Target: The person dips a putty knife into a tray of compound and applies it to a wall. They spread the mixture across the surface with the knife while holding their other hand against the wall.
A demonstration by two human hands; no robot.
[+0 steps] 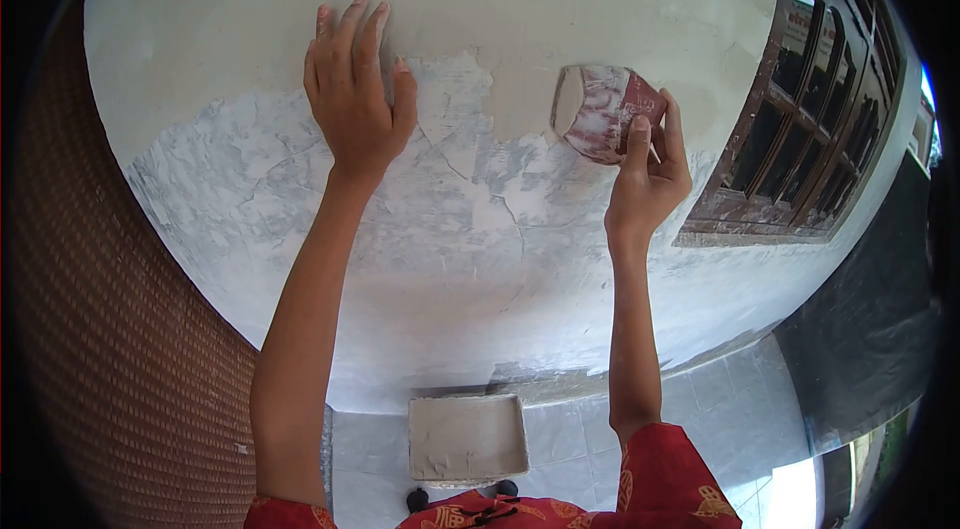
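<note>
My left hand (358, 94) is up against the wall (440, 229), its fingers stretched and slightly spread, holding nothing. Over to the right, my right hand (650, 174) grips a dark red putty scraper (605, 114) smeared with whitish putty. A band of putty sits along the scraper's left edge, close over the wall. Smooth beige putty coats the upper wall, ending in a ragged line between my hands. Below that line the surface is patchy white and grey, with fine cracks.
A rectangular tray (468, 439) of beige putty rests on the grey tiled floor (570, 429) by my feet. Brown woven matting (130, 329) hangs at left. To the right are a dark wooden window (800, 119) and a black sheet (860, 309).
</note>
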